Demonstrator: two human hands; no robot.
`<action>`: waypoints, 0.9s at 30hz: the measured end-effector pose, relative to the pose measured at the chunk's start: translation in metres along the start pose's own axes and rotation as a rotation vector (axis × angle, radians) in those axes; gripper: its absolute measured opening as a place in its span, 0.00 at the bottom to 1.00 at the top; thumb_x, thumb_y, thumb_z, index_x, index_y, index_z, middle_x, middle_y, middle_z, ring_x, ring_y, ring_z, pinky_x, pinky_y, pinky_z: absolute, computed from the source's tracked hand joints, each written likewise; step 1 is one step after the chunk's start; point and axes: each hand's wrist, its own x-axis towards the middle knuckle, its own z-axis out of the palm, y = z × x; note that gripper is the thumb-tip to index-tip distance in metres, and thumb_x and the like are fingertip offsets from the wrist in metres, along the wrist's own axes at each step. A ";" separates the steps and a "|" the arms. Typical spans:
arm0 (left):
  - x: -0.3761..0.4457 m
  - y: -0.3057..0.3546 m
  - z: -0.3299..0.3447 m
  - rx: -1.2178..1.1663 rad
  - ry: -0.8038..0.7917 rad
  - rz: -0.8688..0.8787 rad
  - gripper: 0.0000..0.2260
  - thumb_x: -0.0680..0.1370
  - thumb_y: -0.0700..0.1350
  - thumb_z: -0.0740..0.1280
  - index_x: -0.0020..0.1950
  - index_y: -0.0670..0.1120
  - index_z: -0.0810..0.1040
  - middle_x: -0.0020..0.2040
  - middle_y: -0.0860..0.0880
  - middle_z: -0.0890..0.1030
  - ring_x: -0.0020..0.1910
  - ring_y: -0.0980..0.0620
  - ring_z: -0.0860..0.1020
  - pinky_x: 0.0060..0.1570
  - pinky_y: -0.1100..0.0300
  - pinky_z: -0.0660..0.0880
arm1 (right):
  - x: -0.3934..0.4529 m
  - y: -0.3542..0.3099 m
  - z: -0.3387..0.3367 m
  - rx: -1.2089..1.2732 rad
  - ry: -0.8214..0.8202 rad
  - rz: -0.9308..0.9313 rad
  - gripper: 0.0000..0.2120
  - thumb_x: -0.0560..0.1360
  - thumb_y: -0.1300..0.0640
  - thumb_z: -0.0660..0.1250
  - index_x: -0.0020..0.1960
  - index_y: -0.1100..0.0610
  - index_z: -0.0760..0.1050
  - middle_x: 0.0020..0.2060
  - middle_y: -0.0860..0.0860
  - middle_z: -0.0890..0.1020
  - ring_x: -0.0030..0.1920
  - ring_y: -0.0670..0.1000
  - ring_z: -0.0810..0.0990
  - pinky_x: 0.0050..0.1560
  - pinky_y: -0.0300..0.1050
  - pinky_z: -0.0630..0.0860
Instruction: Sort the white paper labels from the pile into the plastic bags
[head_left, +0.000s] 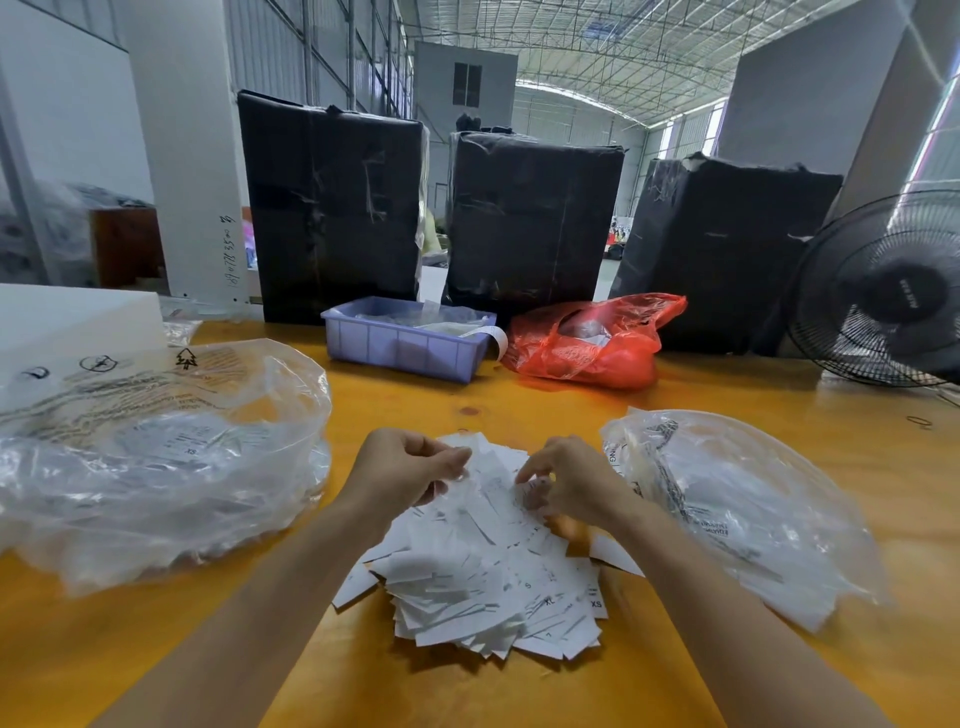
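Observation:
A loose pile of white paper labels with size letters lies on the yellow table right before me. My left hand hovers over the pile's far edge and pinches a label between thumb and fingers. My right hand is beside it with curled fingers picking at a label on the pile. A large clear plastic bag holding labels lies to the left. A second clear plastic bag with labels lies to the right.
A lilac plastic bin and a red plastic bag sit at the table's far side. Three black-wrapped boxes stand behind them. A black fan is at the far right, a white block at the far left.

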 end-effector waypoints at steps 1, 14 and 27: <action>-0.001 0.001 0.001 -0.005 -0.011 -0.004 0.06 0.72 0.43 0.73 0.38 0.42 0.81 0.33 0.49 0.84 0.26 0.58 0.76 0.28 0.67 0.73 | -0.003 0.002 0.001 0.032 0.050 0.013 0.09 0.69 0.61 0.74 0.47 0.52 0.83 0.39 0.46 0.78 0.42 0.45 0.73 0.44 0.45 0.75; -0.010 0.004 0.012 -0.048 -0.127 -0.068 0.05 0.67 0.35 0.77 0.39 0.40 0.81 0.32 0.44 0.82 0.26 0.55 0.78 0.27 0.67 0.72 | -0.025 0.013 -0.003 0.461 0.198 0.199 0.05 0.73 0.60 0.71 0.39 0.56 0.78 0.34 0.47 0.78 0.36 0.44 0.75 0.32 0.31 0.67; -0.013 0.005 0.017 0.008 -0.210 -0.099 0.03 0.68 0.39 0.76 0.39 0.41 0.85 0.31 0.47 0.82 0.28 0.57 0.78 0.30 0.67 0.74 | -0.050 -0.041 -0.057 1.307 0.169 0.200 0.02 0.72 0.63 0.70 0.44 0.58 0.79 0.35 0.51 0.84 0.34 0.46 0.82 0.40 0.41 0.74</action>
